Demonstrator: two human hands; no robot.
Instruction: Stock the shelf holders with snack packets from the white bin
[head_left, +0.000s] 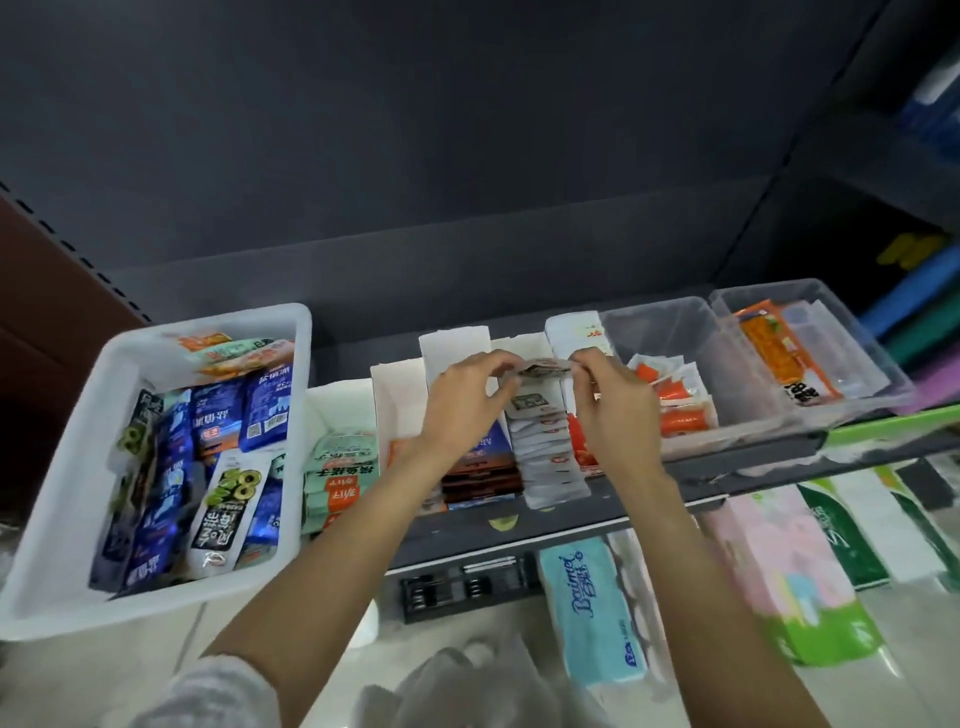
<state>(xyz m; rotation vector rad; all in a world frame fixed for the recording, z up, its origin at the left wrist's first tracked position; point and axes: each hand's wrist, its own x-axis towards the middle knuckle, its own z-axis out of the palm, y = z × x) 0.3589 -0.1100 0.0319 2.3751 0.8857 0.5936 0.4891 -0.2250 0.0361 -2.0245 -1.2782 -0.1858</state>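
Head view: left hand (462, 397) and right hand (610, 400) each pinch an end of one small packet (540, 370), held between their fingertips above the white-packet holder (545, 457).

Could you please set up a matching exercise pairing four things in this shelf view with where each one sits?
Things:
1. white bin
2. small packet
3. light blue tissue pack
4. mint green packets

Places:
A. pinched between left hand and right hand
B. far left of the shelf
C. white holder just right of the bin
D. level below the shelf

Pairs: 1-B, 2-A, 3-D, 4-C
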